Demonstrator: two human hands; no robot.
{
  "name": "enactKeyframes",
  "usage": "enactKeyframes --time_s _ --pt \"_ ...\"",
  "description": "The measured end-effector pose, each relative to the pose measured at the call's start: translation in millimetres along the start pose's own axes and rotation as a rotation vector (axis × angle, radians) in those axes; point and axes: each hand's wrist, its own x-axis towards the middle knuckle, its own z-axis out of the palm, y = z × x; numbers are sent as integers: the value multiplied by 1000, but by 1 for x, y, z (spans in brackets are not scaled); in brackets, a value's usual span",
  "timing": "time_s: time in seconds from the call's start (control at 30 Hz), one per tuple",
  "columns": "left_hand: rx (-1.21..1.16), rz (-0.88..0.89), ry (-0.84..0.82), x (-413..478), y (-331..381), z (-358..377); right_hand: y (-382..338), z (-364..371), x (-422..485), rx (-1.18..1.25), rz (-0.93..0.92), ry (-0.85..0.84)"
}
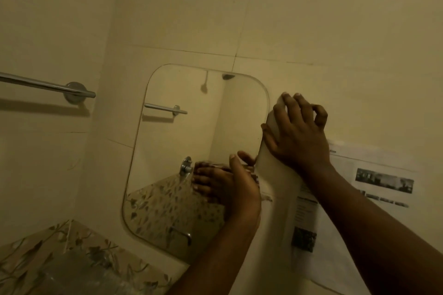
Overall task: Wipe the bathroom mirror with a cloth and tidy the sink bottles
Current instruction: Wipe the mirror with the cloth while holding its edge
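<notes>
Flat-palmed, the right hand [297, 134] presses a pale cloth [275, 175] against the mirror's right edge, fingers spread wide, pinning rather than clutching it. At the mirror [191, 141], the left hand [235, 184] sits lower, fingers curled around the cloth's lower left side. The cloth looks soft and limp, so broad palm pressure should serve best; the glass is smooth and fragile. Printed paper [374, 182] hangs right of the mirror, a towel bar [48, 86] left. No bottles show.
</notes>
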Motion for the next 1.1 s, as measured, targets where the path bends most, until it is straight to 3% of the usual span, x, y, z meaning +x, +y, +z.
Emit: enactKeyframes --time_s 0.17,0.53,0.77,0.9,1.1 --pt "131 263 -21 0 33 18 -2 -2 -1 24 5 -17" --pt "590 1369 -107 53 26 8 1 1 -4 0 -17 17" --pt "897 1973 -205 116 78 -24 -1 3 -2 63 -3 16" --pt "962 2110 -251 132 104 -34 1 4 -2 63 -5 34" --pt "991 2131 -200 144 116 -40 0 4 -1 66 -11 19"
